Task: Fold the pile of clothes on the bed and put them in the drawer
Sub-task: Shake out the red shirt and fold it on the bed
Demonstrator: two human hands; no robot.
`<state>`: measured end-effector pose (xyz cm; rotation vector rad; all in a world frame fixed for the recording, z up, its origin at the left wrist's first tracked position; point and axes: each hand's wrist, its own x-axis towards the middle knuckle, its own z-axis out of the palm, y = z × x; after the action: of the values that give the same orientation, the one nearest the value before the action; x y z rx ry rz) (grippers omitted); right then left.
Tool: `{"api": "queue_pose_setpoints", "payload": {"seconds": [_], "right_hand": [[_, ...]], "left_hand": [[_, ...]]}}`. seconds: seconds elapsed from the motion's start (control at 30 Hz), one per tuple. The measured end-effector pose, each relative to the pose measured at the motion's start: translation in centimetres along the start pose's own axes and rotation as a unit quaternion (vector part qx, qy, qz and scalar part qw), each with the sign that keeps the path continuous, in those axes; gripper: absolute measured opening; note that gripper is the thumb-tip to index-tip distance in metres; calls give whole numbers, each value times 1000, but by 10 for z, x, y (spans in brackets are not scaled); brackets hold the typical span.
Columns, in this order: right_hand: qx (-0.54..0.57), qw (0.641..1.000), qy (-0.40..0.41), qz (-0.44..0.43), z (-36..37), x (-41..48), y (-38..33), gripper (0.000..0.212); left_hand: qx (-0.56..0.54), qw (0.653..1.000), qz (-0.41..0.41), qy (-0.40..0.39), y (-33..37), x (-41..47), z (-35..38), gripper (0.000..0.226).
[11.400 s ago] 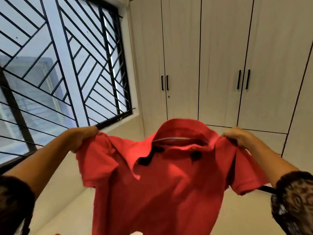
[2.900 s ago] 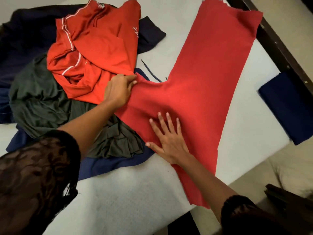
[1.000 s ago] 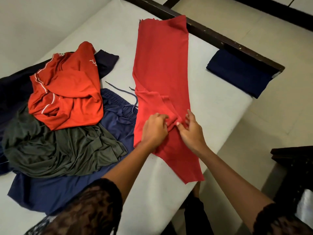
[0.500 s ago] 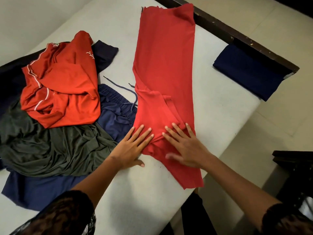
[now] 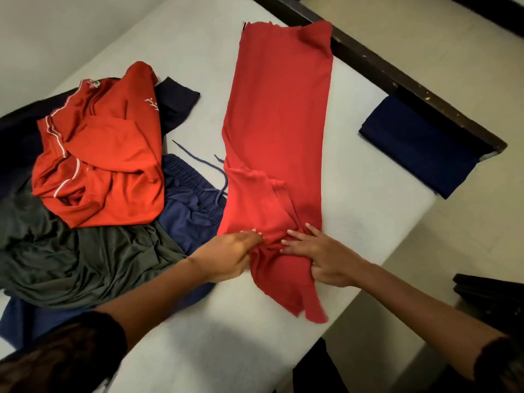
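A red polo shirt point(image 5: 279, 120) lies on the white bed point(image 5: 368, 211), folded lengthwise into a long strip. My left hand point(image 5: 229, 256) pinches the shirt's left edge near the collar end. My right hand point(image 5: 323, 256) lies on the shirt's right side, fingers spread and thumb curled around its edge. The near end of the shirt hangs toward the mattress edge. To the left is the unfolded pile: an orange-red jersey point(image 5: 105, 154) on top, a dark green garment point(image 5: 79, 256) and blue drawstring shorts point(image 5: 192, 205).
A folded navy garment point(image 5: 422, 146) rests at the bed's right corner by the dark wooden bed frame point(image 5: 397, 69). Beige tiled floor point(image 5: 467, 217) lies beyond. A dark piece of furniture point(image 5: 493, 296) stands at the right edge.
Half a second ago both hands lay flat, smoothing the shirt. Now my left hand has closed on the shirt's left edge and my right hand has slid to its right edge, bunching the fabric.
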<state>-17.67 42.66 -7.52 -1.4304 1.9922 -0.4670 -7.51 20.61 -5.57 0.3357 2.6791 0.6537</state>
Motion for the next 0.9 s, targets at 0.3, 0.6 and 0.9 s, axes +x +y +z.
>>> {"api": "queue_pose_setpoints", "payload": {"seconds": [0.3, 0.6, 0.9], "right_hand": [[583, 751, 90, 297, -135, 67, 57, 28], [358, 760, 307, 447, -95, 106, 70, 22], [-227, 962, 147, 35, -53, 88, 53, 100]], "left_hand": [[-527, 753, -383, 90, -58, 99, -129, 34], [-150, 852, -419, 274, -78, 126, -81, 59], [256, 963, -48, 74, -72, 81, -27, 103]]}}
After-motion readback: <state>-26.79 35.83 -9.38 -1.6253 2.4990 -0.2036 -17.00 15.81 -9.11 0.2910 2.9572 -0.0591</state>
